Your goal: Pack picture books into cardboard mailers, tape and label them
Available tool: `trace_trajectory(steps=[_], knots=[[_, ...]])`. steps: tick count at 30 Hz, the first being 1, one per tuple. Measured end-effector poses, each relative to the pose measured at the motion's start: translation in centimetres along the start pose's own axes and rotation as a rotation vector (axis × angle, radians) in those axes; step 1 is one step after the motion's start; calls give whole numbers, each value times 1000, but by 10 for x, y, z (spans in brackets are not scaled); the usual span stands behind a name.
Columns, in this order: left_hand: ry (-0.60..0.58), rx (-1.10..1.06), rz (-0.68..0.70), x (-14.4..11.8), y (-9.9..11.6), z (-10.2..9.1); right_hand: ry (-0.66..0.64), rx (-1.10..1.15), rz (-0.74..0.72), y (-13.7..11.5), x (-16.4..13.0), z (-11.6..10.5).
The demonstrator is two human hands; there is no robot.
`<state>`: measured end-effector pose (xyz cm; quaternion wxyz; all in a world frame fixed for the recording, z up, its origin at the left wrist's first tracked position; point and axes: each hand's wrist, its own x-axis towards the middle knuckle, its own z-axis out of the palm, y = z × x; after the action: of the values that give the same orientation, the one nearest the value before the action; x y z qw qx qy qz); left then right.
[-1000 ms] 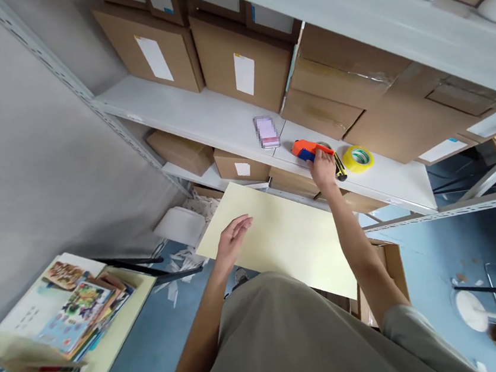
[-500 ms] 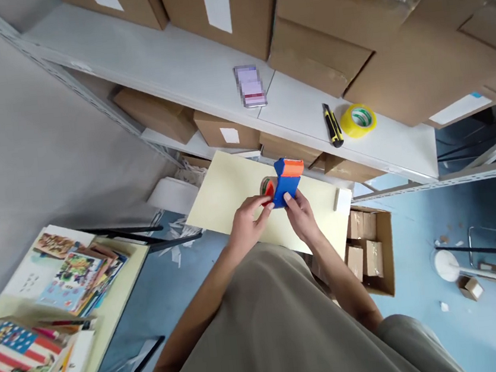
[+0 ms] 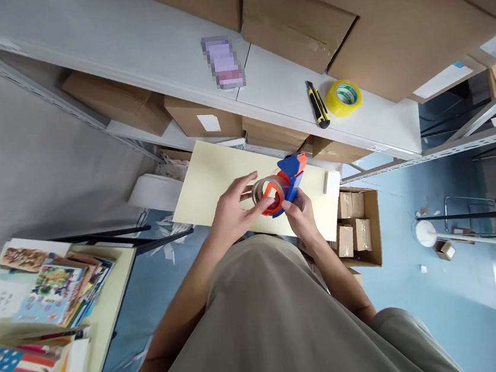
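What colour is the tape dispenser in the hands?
Blue body with orange parts, the tape dispenser shows best in the head view.

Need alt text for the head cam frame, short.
Seen from above, a person's right hand holds a blue-and-orange tape dispenser while the left hand grips its tape roll, over a pale yellow table. A yellow tape roll and utility knife lie on the shelf beyond.
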<state>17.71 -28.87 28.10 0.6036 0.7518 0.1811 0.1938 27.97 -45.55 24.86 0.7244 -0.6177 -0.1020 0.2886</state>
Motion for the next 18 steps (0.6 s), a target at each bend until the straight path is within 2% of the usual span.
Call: trace_trajectory(steps=[2, 10, 16, 18], knots=[[-100, -82, -57, 3, -5, -2, 0, -16, 10, -1, -3, -3], [-116, -315, -214, 9, -33, 2, 59, -149, 48, -8, 6, -21], [-192, -196, -114, 16, -31, -19, -10, -118, 77, -15, 10, -25], [-208, -148, -76, 18, -30, -24, 4, -141, 58, -17, 6, -22]])
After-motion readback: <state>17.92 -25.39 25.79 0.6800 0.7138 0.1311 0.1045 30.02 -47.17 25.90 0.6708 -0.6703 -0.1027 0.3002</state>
